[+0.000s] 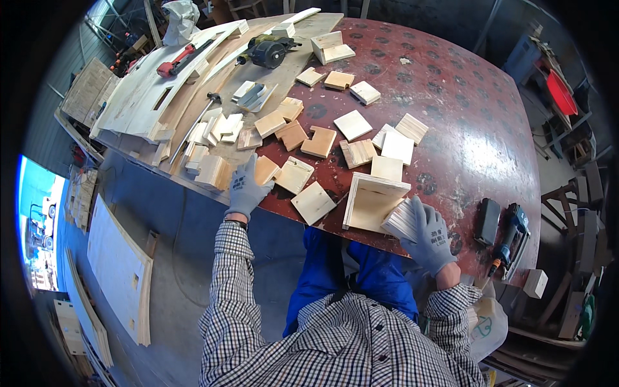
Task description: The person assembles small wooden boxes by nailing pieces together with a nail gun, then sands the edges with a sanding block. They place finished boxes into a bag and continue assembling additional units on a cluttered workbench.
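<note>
My left hand (pixel 247 191), in a grey glove, is at the table's near edge. Its fingers and thumb close around the edges of a small notched wooden block (pixel 265 169). My right hand (pixel 428 237), gloved alike, grips a square plywood block (pixel 401 219) with a striped edge. That block leans by the open side of an L-shaped plywood corner piece (pixel 367 200), which stands at the near edge. Between my hands lie two flat wooden squares, one pale (pixel 313 202) and one with a darker rim (pixel 295 175).
Several wooden blocks (pixel 353 125) are scattered over the red-brown table (pixel 464 148). A black and blue power tool (pixel 509 238) and a dark case (pixel 487 220) lie at right. At far left are a green power tool (pixel 267 50), a hammer (pixel 193 126), and a red tool (pixel 177 61) on panels.
</note>
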Demonstrator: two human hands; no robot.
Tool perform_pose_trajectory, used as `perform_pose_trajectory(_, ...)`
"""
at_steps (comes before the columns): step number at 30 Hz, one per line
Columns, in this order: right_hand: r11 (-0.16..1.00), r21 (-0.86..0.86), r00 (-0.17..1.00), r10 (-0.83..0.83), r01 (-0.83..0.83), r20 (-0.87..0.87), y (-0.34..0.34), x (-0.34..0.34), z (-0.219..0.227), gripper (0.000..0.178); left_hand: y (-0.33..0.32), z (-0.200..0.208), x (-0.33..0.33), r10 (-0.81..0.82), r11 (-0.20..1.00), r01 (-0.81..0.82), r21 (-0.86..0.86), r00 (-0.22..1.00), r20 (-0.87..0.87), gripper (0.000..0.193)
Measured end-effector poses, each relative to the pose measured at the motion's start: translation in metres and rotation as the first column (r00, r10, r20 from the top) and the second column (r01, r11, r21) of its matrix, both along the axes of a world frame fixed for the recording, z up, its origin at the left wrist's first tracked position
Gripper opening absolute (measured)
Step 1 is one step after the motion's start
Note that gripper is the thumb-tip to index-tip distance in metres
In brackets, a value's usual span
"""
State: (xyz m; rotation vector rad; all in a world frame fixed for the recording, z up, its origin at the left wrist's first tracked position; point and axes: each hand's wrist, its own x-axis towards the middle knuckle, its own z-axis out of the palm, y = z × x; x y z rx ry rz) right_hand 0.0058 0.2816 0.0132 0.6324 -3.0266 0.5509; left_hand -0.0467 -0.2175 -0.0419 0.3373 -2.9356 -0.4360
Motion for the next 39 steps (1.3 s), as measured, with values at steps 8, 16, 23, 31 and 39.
perform_pose_trajectory(8, 1.0, -0.006, 1.0, -0.014, 0.014, 0.008, -0.002, 0.001, 0.0, 0.106, -0.009, -0.007, 0.0, -0.007, 0.999, 0.005, -0.04, 0.999, -0.053, 0.104)
perform_pose_trajectory(16, 1.0, -0.005, 1.0, -0.005, 0.005, -0.022, 0.0, 0.0, -0.002, 0.106, -0.004, 0.004, -0.001, 0.038, 0.999, -0.037, -0.023, 0.998, 0.043, 0.112)
perform_pose_trajectory(23, 1.0, -0.028, 0.999, 0.004, -0.005, -0.033, -0.001, 0.001, -0.002, 0.106, 0.022, 0.039, 0.004, -0.139, 0.933, 0.114, -0.34, 0.989, -0.051, 0.116)
perform_pose_trajectory(31, 0.999, -0.032, 0.997, 0.007, -0.009, -0.07, 0.0, -0.001, -0.005, 0.104, 0.075, 0.043, -0.044, -0.305, 0.828, 0.393, -0.4, 0.914, 0.266, 0.105)
perform_pose_trajectory(39, 0.999, -0.038, 0.997, 0.007, -0.009, -0.075, 0.0, -0.002, -0.003, 0.103, 0.091, 0.028, -0.059, -0.256, 0.87, 0.336, -0.36, 0.933, 0.251, 0.097)
